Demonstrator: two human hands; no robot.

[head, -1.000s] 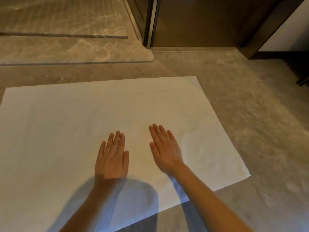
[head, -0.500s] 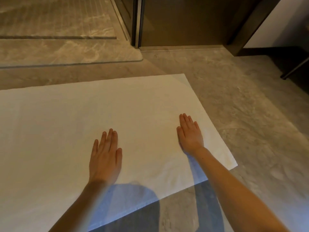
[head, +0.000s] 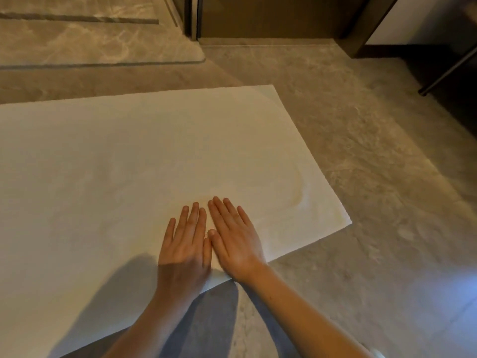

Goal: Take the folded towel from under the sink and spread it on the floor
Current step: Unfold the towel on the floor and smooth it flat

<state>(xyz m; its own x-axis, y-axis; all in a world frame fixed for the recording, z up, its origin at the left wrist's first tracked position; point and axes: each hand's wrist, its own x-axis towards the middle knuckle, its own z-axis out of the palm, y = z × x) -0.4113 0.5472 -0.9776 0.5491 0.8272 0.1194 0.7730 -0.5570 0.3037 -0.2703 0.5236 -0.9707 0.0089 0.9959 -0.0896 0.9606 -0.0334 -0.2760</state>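
Lying flat under both hands, the towel meets each splayed, empty grip: left hand, right hand

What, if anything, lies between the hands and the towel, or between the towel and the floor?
Nothing visible. The left hand and right hand rest palm-down, side by side, directly on the towel. The towel lies spread flat on the floor, with no object showing on or beneath it.

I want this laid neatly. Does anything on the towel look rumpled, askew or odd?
Mostly flat. One curved crease shows in the white towel near its right edge, right of both hands, left hand and right hand, which lie flat. The towel sits slightly angled on the floor.
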